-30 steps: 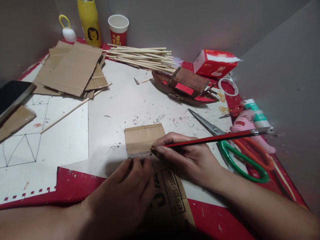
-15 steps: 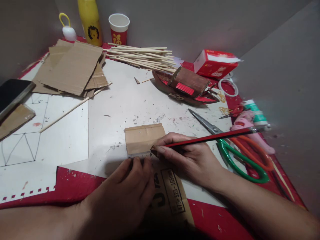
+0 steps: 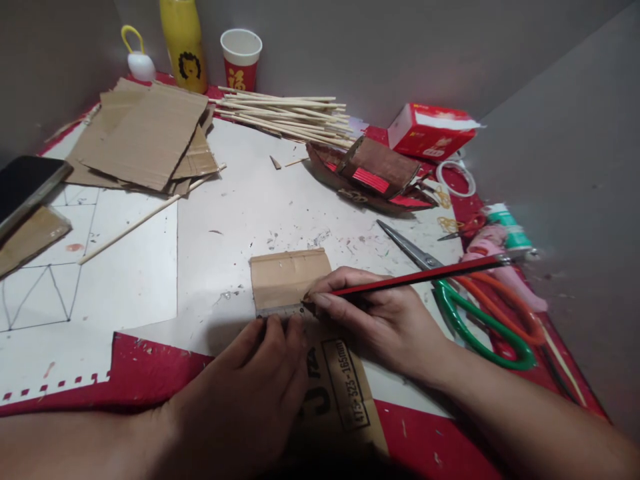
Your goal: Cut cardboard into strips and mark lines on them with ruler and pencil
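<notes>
Left hand (image 3: 250, 393) pressed flat, pinning small grey ruler (image 3: 280, 310) across brown cardboard strip (image 3: 295, 287); right hand (image 3: 375, 313) pinched red-and-black pencil (image 3: 415, 275), tip against ruler edge for marking.

A home craft corner: cardboard sheets (image 3: 143, 133) at ten o'clock, wooden sticks (image 3: 285, 117) at twelve, scissors (image 3: 465, 300) at three, on a scrap-littered table (image 3: 240, 207).

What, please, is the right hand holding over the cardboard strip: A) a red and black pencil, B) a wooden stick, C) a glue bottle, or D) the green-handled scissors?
A: the right hand grips a red and black pencil, tip on the cardboard strip; the scissors lie on the table beside it.
</notes>
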The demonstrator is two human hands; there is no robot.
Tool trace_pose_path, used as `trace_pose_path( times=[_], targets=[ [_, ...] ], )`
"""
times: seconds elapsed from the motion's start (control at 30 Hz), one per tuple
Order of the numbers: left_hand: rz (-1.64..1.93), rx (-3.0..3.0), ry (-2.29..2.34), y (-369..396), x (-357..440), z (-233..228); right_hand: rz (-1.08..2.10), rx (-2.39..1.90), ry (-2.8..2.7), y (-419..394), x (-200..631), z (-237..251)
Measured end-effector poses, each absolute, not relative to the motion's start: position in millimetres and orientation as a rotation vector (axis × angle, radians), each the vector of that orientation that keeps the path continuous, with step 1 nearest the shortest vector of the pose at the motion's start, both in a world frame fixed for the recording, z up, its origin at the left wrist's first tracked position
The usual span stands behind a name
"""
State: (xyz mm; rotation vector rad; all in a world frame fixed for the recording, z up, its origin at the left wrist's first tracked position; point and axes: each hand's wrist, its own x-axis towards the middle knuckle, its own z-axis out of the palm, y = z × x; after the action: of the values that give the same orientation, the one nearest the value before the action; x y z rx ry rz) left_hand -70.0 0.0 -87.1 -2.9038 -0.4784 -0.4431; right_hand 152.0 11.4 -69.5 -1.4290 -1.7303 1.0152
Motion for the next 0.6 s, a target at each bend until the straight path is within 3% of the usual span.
trace_pose_path(
  times=[0.6],
  targets=[
    [-0.484,-2.919,-0.392,-0.1,-70.9,-84.6,0.982,-1.418,-1.737,8.1,151.9,-71.4]
  ],
)
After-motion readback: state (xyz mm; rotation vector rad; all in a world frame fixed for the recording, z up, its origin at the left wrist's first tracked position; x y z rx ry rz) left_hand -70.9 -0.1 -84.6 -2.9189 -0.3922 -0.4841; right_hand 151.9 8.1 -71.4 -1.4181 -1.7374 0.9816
